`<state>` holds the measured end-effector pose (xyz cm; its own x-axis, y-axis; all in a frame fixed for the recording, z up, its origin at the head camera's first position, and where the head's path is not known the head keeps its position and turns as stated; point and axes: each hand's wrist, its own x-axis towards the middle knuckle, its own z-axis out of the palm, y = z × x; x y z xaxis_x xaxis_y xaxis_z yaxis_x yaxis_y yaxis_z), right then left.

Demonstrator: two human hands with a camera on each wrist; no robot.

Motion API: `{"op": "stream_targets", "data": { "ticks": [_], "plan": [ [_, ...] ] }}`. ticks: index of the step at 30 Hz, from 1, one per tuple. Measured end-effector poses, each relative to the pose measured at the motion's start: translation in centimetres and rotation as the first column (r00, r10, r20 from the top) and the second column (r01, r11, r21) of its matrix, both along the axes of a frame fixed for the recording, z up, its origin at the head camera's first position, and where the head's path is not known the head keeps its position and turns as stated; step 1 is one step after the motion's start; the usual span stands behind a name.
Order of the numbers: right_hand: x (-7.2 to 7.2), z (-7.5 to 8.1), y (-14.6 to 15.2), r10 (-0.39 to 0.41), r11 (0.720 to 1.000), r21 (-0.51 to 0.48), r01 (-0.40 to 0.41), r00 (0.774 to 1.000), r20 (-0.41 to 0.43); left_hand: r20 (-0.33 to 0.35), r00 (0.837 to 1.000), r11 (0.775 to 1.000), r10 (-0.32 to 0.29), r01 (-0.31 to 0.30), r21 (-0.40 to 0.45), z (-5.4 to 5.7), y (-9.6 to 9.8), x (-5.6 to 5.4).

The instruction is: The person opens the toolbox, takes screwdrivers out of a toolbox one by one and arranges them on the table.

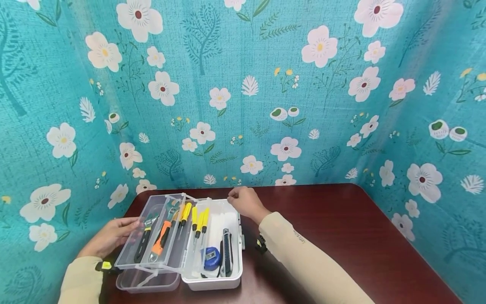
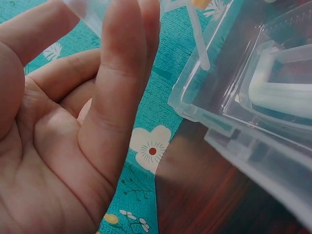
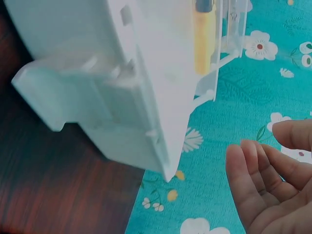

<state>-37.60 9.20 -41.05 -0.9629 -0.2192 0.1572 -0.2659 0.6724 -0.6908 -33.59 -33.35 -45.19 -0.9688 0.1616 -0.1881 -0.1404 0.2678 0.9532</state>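
Note:
My left hand (image 1: 115, 232) pinches the left edge of a raised clear plastic tray (image 1: 125, 255); in the left wrist view its fingers (image 2: 122, 73) meet clear plastic at the top. Lying in the tray are a black-handled adjustable wrench (image 1: 142, 245), an orange-handled tool (image 1: 162, 238) and a yellow-handled screwdriver (image 1: 186, 213). The tray is linked by arms to a white toolbox (image 1: 212, 285). Over the box's far right corner is my right hand (image 1: 247, 202), loosely curled and holding nothing; the right wrist view shows its fingertips apart from the box wall (image 3: 161, 112).
Inside the box lie several yellow-handled screwdrivers (image 1: 199, 223), a blue tape measure (image 1: 211, 258) and a black utility knife (image 1: 226, 253). The clear lid (image 1: 148, 287) spreads leftward under the tray. A latch (image 1: 243, 241) juts from the right wall. Flowered teal cloth (image 1: 243, 105) hangs behind the dark red table (image 1: 322, 236).

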Motion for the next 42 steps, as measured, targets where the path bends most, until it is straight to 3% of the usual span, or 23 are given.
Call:
{"op": "stream_targets", "data": {
  "ticks": [8, 16, 22, 28, 35, 42],
  "plan": [
    [0.0, 0.9, -2.2, 0.061, 0.998, -0.008, -0.061, 0.998, -0.022, -0.002, 1.0, 1.0, 0.011, -0.011, 0.005, -0.1, -0.1, -0.2],
    [0.1, 1.2, -4.7, 0.116, 0.993, -0.001, -0.116, 0.993, -0.033, -0.017, 1.0, 0.999, -0.019, 0.02, 0.029, -0.4, -0.2, 0.0],
    [0.4, 1.4, -5.9, 0.147, 0.989, -0.014, -0.147, 0.989, -0.019, -0.009, 1.0, 0.998, -0.001, 0.001, 0.057, -0.4, -0.1, 0.0],
    [0.5, 1.0, -7.3, 0.189, 0.981, -0.054, -0.188, 0.982, 0.007, 0.004, 1.0, 0.998, 0.029, -0.029, 0.049, -0.5, -0.1, 0.0],
    [0.2, 0.3, -8.8, 0.218, 0.973, -0.075, -0.217, 0.976, 0.009, -0.02, 1.0, 0.995, -0.019, 0.021, 0.094, -0.4, 0.0, -0.1],
    [0.6, -0.2, -9.9, 0.23, 0.97, -0.085, -0.228, 0.973, 0.012, -0.008, 1.0, 0.995, 0.001, 0.0, 0.097, -0.6, -0.3, 0.1]
  ]
}}
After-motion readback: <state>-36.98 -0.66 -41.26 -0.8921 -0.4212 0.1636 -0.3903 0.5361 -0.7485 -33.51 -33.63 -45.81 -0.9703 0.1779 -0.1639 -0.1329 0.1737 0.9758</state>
